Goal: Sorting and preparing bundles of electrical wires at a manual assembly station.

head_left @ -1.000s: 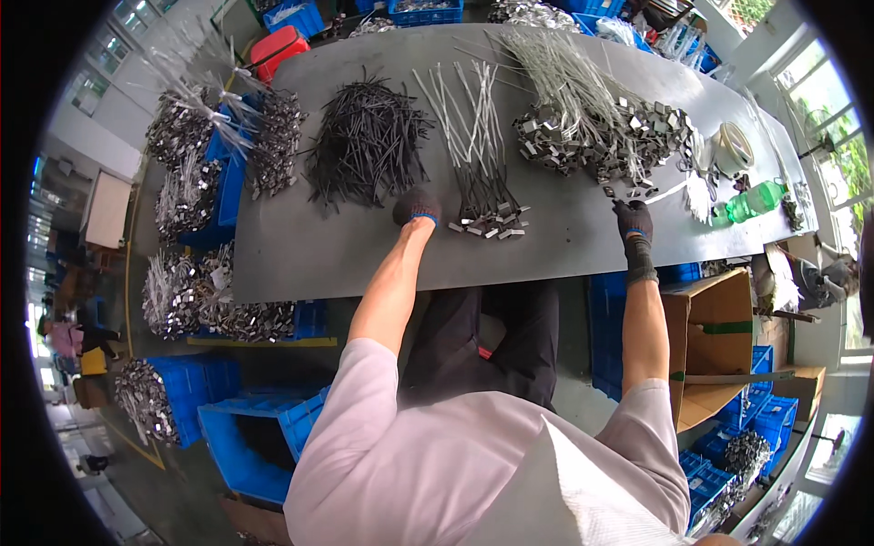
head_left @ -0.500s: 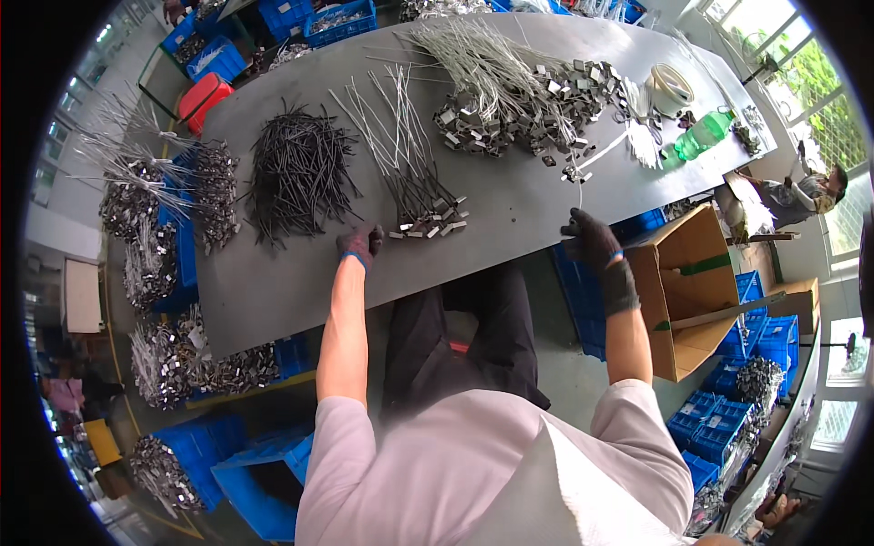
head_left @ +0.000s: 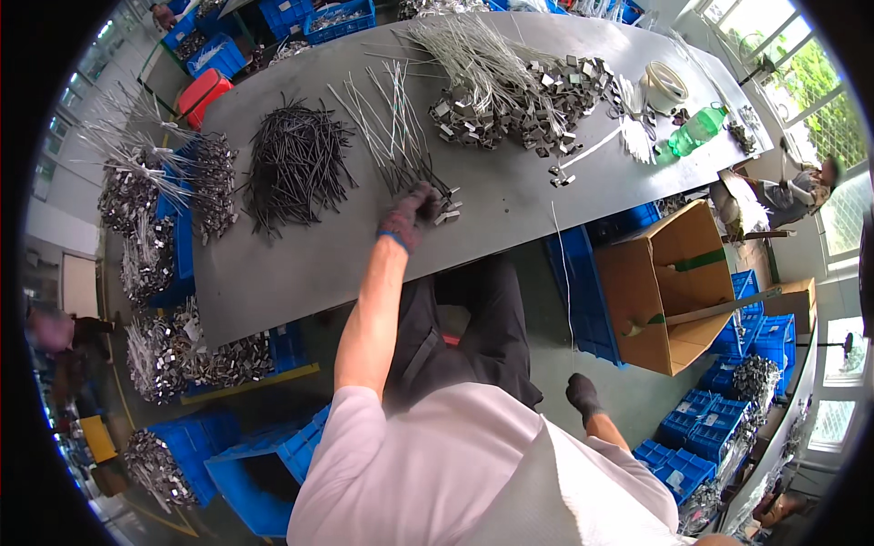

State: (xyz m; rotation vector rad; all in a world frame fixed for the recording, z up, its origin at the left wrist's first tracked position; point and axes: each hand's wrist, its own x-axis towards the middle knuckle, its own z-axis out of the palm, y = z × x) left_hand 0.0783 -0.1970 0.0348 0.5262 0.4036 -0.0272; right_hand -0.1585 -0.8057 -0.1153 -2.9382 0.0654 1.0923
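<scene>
My left hand [head_left: 410, 218], in a dark glove, lies over the block ends of a small bundle of wires [head_left: 390, 127] on the table. Its fingers are curled, and whatever they grip is hidden beneath them. A few small metal blocks [head_left: 448, 217] show just right of the fingers. Low on the right, past the table's front edge, my gloved right hand [head_left: 584, 395] is closed. A thin white wire [head_left: 566, 282] runs up from it to the table edge. Left of the bundle lies a heap of short black strips [head_left: 299, 168].
A large pile of wires with metal blocks [head_left: 492, 96] covers the back of the grey table [head_left: 492, 246]. A green bottle [head_left: 699, 132] and white tape roll [head_left: 665, 88] stand right. Beside the table are a cardboard box [head_left: 678, 291] and blue crates [head_left: 587, 300].
My left hand has moved right, onto the block ends of the small bundle. My right hand has swung down and back from the table edge, drawing the thin wire out long.
</scene>
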